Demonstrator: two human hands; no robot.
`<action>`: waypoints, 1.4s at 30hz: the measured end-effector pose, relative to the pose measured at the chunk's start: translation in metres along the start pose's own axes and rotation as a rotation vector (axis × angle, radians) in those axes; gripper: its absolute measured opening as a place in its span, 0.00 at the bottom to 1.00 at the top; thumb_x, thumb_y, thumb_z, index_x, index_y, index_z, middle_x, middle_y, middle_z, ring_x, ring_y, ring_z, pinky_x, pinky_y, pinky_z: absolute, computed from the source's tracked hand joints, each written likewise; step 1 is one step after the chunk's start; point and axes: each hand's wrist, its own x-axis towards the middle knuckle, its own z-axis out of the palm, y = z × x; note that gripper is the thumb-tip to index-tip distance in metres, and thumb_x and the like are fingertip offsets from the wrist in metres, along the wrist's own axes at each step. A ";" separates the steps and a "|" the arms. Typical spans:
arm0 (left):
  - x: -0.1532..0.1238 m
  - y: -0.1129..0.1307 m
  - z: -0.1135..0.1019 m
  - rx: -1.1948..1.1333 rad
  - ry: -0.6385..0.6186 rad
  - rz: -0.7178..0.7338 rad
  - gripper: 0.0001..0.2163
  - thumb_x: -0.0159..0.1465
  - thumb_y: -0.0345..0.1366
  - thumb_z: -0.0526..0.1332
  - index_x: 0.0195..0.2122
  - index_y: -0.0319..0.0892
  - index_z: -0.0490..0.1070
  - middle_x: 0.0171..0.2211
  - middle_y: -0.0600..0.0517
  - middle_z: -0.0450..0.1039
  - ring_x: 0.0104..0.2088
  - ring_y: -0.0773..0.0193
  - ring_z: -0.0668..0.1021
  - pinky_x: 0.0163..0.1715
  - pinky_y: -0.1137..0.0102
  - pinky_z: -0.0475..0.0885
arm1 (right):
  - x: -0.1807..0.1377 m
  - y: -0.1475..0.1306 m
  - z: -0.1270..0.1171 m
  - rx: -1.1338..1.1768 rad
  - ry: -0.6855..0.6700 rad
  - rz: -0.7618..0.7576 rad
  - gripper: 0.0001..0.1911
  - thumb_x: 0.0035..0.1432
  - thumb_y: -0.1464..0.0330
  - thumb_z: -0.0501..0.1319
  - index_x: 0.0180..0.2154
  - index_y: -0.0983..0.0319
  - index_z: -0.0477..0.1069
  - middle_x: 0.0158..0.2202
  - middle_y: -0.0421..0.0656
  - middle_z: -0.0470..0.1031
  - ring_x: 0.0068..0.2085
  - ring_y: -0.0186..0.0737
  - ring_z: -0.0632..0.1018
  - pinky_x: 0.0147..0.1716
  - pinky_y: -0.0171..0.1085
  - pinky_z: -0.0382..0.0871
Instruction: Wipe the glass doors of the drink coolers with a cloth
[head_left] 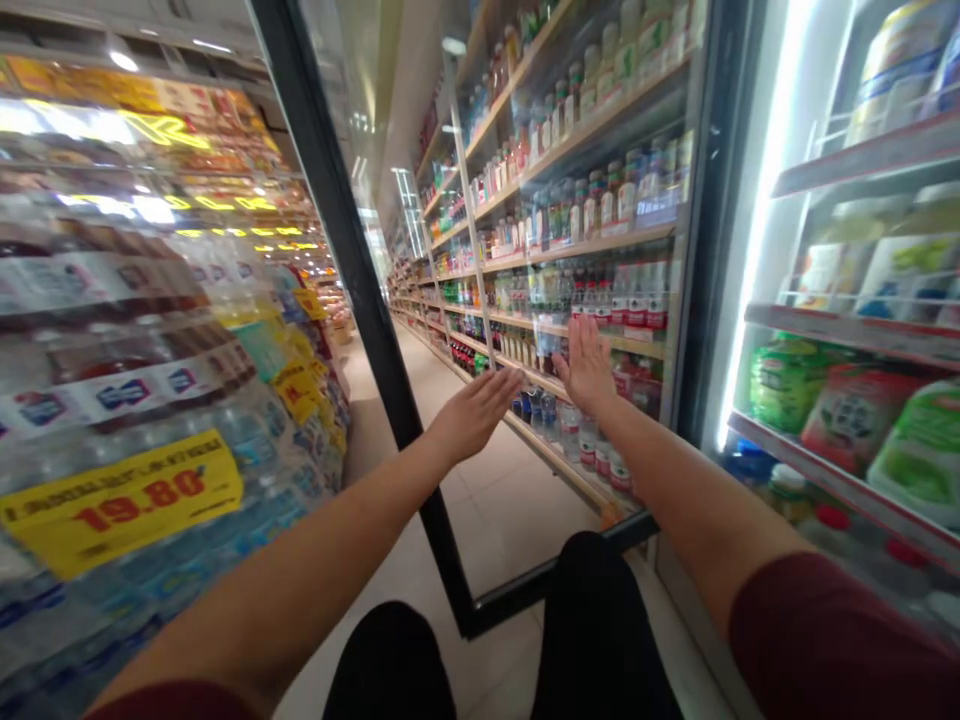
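Both my hands are raised, flat and empty, in front of the black-framed glass door (517, 310).

The door stands ahead of me, swung out from a lit cooler (840, 333) on its right, where green and red packs (855, 415) sit on a shelf. I have the left hand (472, 415) before the lower half of the pane, fingers straight and close together, pointing rightward; the right hand (587, 365) is beside it, nearer the cooler side, palm toward the glass, fingers upright and thumb spread. I can't tell whether either touches the pane. Rows of drinks (600, 200) show in or through the door's glass. Left of the door rises a bottle stack (112, 390) with a yellow price sign (127, 500); a black-clad knee (600, 600) overlaps its bottom rail.
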 end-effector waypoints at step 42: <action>-0.002 0.010 -0.004 0.078 0.194 -0.501 0.38 0.73 0.22 0.51 0.80 0.29 0.32 0.78 0.31 0.37 0.78 0.44 0.38 0.76 0.41 0.51 | -0.002 0.009 0.010 0.028 0.049 -0.030 0.40 0.78 0.50 0.39 0.80 0.59 0.30 0.82 0.51 0.34 0.80 0.55 0.41 0.75 0.68 0.42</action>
